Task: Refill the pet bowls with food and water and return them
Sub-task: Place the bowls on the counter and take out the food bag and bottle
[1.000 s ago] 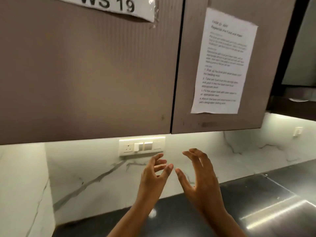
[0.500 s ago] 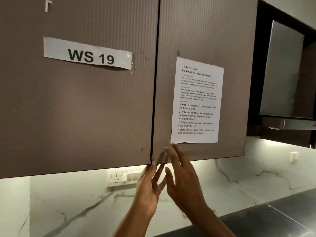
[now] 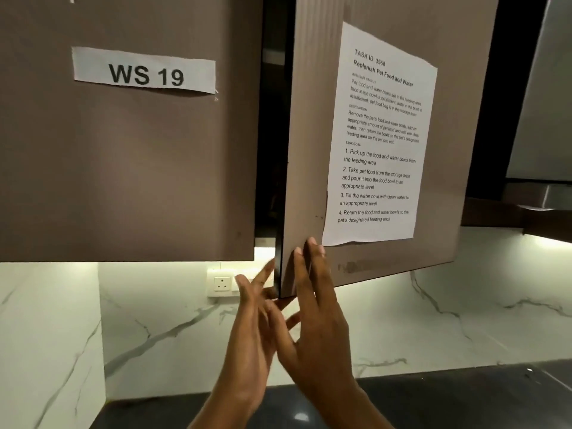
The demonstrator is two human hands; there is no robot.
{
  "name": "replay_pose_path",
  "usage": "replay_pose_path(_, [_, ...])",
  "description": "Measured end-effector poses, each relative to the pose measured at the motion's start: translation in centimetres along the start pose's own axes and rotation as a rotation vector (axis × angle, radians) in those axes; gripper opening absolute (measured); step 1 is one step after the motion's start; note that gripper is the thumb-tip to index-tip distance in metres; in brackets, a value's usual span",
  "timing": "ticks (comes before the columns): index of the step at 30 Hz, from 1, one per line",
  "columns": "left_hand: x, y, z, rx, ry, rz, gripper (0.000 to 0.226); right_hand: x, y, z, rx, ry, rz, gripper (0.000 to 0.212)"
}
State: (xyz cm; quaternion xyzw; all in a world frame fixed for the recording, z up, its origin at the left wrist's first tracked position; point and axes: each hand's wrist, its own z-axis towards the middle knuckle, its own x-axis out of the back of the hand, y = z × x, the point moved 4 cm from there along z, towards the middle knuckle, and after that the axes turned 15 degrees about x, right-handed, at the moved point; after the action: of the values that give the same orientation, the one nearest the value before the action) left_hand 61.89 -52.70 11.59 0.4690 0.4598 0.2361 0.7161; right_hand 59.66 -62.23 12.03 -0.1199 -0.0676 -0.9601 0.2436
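No pet bowls or food are in view. The right-hand door of a brown wall cabinet stands partly swung out, with a dark gap beside the shut left door. My right hand lies with its fingers on the front of the open door's lower left corner. My left hand is just left of it, fingers spread and reaching up behind that corner's edge. What is inside the cabinet is too dark to make out.
A printed task sheet is taped to the open door and a "WS 19" label to the left door. Below are a wall socket, a white marble backsplash and a dark countertop. A steel hood hangs at right.
Both hands rose from above the countertop to the cabinet's bottom edge. The right-hand door, shut before, has swung outward and a dark gap has appeared.
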Motion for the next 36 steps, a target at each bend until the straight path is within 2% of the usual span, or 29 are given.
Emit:
replay_pose_path(5, [-3.8, -1.9, -3.5, 0.055, 0.001, 0.073, 0.087, 3.9, -0.9, -1.7, -0.058, 0.111, 0.086, 0.073])
replay_pose_path(9, [-5.7, -2.4, -5.8, 0.058, -0.009, 0.171, 0.121, 6.9, -2.0, -2.5, -0.141, 0.205, 0.162, 0.071])
replay_pose_path(13, [-7.6, -3.3, -9.0, 0.086, -0.132, 0.354, 0.156, 10.7, -3.6, -3.8, -0.245, 0.288, 0.161, 0.071])
replay_pose_path(15, [-9.1, -3.4, -10.4, 0.108, -0.239, 0.413, 0.167, 13.0, -4.3, -4.5, -0.295, 0.322, 0.154, 0.069])
replay_pose_path(17, [-10.4, -3.6, -11.3, 0.137, -0.224, 0.414, 0.17, 14.8, -4.6, -5.1, -0.359, 0.346, 0.157, 0.066])
replay_pose_path(18, [-11.1, -3.9, -11.6, 0.122, -0.204, 0.427, 0.16, 15.7, -4.7, -5.4, -0.389, 0.36, 0.16, 0.064])
replay_pose_path(21, [-12.6, -4.8, -12.9, 0.045, -0.225, 0.438, 0.105, 18.2, -4.8, -6.0, -0.449, 0.367, 0.164, 0.062])
replay_pose_path(22, [-12.9, -5.2, -13.3, 0.042, -0.235, 0.435, 0.095, 19.0, -4.7, -6.2, -0.463, 0.356, 0.164, 0.062])
replay_pose_path(27, [-16.3, -6.8, -15.3, 0.033, -0.275, 0.432, 0.078, 23.8, -4.4, -7.1, -0.509, 0.32, 0.149, 0.061])
replay_pose_path(30, [-18.6, -7.2, -16.5, 0.024, -0.288, 0.471, 0.051, 26.0, -4.1, -7.7, -0.544, 0.363, 0.175, 0.058])
replay_pose_path(33, [-20.4, -7.6, -16.8, 0.014, -0.273, 0.48, 0.044, 27.5, -3.7, -8.2, -0.553, 0.405, 0.211, 0.056])
replay_pose_path(36, [-22.5, -8.8, -16.7, -0.013, -0.261, 0.472, 0.047, 29.3, -2.9, -9.0, -0.561, 0.454, 0.219, 0.054])
